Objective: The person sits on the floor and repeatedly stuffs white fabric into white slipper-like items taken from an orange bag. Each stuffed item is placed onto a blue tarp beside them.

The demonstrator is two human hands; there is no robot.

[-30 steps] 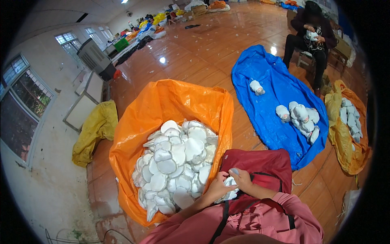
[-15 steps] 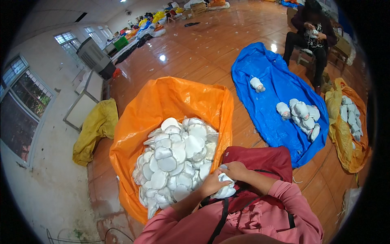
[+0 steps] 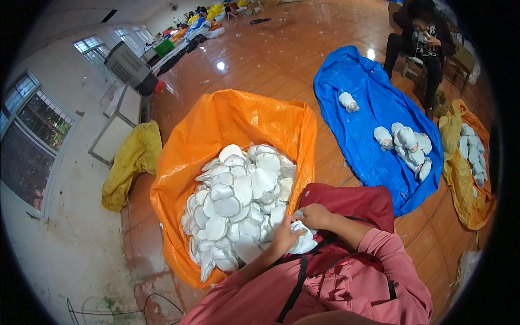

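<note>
Holding one white pad (image 3: 301,242) between both hands over our lap: left hand (image 3: 284,236) grips its near edge, right hand (image 3: 316,215) pinches the top, likely to steady it while we work it. Orange sack (image 3: 238,116) of white pads (image 3: 238,200) sits just left of the hands, within reach. Blue sheet (image 3: 357,92) lies beyond our right hand.

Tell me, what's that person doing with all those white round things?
The person is holding one white piece in both hands: the left hand grips it from the side and the right hand presses on top, over a dark red cloth on the lap. Right beside them, an orange sack lies open with a big heap of white pieces. Farther off, another person sits by a blue sheet with a few white bundles.
</note>
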